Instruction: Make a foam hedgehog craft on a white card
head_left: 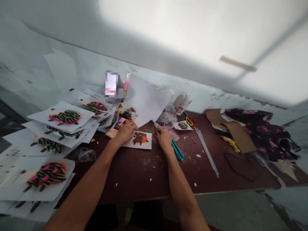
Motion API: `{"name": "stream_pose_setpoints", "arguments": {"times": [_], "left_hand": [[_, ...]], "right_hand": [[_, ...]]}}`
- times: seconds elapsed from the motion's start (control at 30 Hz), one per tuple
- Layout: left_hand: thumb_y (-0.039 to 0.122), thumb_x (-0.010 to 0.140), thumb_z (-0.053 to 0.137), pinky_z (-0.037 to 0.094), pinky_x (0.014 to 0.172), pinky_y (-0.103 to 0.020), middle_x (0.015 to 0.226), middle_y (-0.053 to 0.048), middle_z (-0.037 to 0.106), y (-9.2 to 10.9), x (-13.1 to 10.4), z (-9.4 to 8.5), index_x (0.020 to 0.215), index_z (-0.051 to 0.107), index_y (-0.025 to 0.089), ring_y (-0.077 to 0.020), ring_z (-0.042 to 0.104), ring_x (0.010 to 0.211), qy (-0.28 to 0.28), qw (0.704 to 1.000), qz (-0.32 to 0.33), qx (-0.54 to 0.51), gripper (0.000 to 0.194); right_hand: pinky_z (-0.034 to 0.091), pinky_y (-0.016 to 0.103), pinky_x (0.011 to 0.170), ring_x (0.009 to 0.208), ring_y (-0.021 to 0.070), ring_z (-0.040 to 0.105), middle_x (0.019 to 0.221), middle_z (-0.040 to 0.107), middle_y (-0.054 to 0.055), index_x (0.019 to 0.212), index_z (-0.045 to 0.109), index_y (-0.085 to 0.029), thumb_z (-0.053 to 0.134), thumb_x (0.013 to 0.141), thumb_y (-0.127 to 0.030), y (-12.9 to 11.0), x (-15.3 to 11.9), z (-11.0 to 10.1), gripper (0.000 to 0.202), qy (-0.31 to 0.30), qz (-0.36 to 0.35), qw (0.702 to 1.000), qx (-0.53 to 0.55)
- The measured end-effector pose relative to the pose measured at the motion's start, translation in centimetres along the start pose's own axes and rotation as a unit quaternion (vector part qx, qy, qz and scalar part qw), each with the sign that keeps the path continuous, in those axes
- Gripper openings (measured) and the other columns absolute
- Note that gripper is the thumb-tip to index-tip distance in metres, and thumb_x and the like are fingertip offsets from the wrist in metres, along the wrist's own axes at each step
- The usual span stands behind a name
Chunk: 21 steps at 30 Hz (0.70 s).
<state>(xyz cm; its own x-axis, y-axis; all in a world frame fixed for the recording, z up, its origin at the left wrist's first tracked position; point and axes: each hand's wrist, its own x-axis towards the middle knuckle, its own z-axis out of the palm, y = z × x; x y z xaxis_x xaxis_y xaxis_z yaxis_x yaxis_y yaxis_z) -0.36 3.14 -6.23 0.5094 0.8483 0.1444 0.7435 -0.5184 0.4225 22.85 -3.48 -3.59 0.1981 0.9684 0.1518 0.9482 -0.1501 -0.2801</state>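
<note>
My left hand (125, 132) lies over the upper left part of a small white card (146, 144), its fingers bent and close together. An orange hedgehog (139, 138) with dark, spiky strips is on that card. Just beyond those fingers are orange and pink pieces (123, 121); whether the hand grips one is hidden. To the right of the card, my right hand (164, 138) is closed, fingertips down at some small dark bits (153, 130). What it pinches is too small to make out. A tool with blue handles (177, 150) lies beside the right wrist.
Stacked hedgehog cards (63, 118) fill the left side. At the back stand a white sheet (146, 99) and a bottle (183, 104). Rightward lie scissors (191, 121), another hedgehog card (183, 125), clear sticks (207, 152), a yellow glue gun (231, 144), brown cardboard (240, 138) and flowered cloth (264, 134).
</note>
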Motion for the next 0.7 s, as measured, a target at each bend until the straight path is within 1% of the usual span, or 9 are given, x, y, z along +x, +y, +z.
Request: {"name": "stream_pose_setpoints", "arguments": {"times": [0.17, 0.3, 0.43, 0.6, 0.7], "left_hand": [[0.006, 0.082, 0.05, 0.051, 0.095, -0.038, 0.117, -0.009, 0.073, -0.2, 0.0, 0.1, 0.114, 0.079, 0.024, -0.0246, 0.063, 0.108, 0.001, 1.0, 0.004, -0.003, 0.047], [0.006, 0.082, 0.05, 0.05, 0.096, -0.039, 0.117, -0.01, 0.072, -0.2, 0.0, 0.0, 0.113, 0.079, 0.024, -0.0255, 0.063, 0.109, 0.0, 1.0, 0.003, -0.006, 0.046], [0.005, 0.082, 0.049, 0.05, 0.096, -0.039, 0.119, -0.01, 0.071, 0.0, 0.0, 0.0, 0.113, 0.078, 0.024, -0.026, 0.063, 0.11, -0.004, 1.0, -0.003, -0.009, 0.046], [0.006, 0.083, 0.048, 0.049, 0.095, -0.039, 0.119, -0.01, 0.071, 0.0, -0.1, 0.0, 0.114, 0.078, 0.023, -0.0257, 0.063, 0.109, -0.004, 1.0, -0.004, 0.0, 0.046], [0.006, 0.083, 0.049, 0.049, 0.095, -0.037, 0.118, -0.009, 0.071, -0.1, 0.0, 0.1, 0.112, 0.078, 0.024, -0.0248, 0.063, 0.108, 0.001, 1.0, -0.005, 0.004, 0.045]], "right_hand": [[0.044, 0.028, 0.077, 0.09, 0.0214, 0.066, 0.098, 0.073, 0.01, 0.092, 0.076, -0.021, 0.06, 0.095, -0.024, 0.2, 0.4, 0.3, 0.016, -0.002, 0.013, 1.0, -0.014], [0.042, 0.026, 0.074, 0.087, 0.0191, 0.064, 0.096, 0.072, 0.007, 0.09, 0.074, -0.023, 0.06, 0.094, -0.024, 0.2, 0.0, 0.4, 0.015, 0.022, -0.001, 1.0, -0.01], [0.043, 0.026, 0.077, 0.09, 0.0196, 0.063, 0.099, 0.072, 0.007, 0.095, 0.073, -0.022, 0.055, 0.095, -0.021, 0.0, -0.4, 0.2, 0.018, 0.047, -0.019, 0.998, 0.04], [0.045, 0.027, 0.08, 0.086, 0.0188, 0.063, 0.097, 0.072, 0.006, 0.113, 0.071, -0.02, 0.048, 0.095, -0.018, -0.3, -0.7, 0.2, 0.029, 0.075, -0.041, 0.989, 0.123], [0.046, 0.027, 0.079, 0.083, 0.0183, 0.062, 0.095, 0.071, 0.007, 0.106, 0.074, -0.019, 0.046, 0.093, -0.016, -0.4, -0.8, 0.2, 0.03, 0.081, -0.052, 0.983, 0.159]]}}
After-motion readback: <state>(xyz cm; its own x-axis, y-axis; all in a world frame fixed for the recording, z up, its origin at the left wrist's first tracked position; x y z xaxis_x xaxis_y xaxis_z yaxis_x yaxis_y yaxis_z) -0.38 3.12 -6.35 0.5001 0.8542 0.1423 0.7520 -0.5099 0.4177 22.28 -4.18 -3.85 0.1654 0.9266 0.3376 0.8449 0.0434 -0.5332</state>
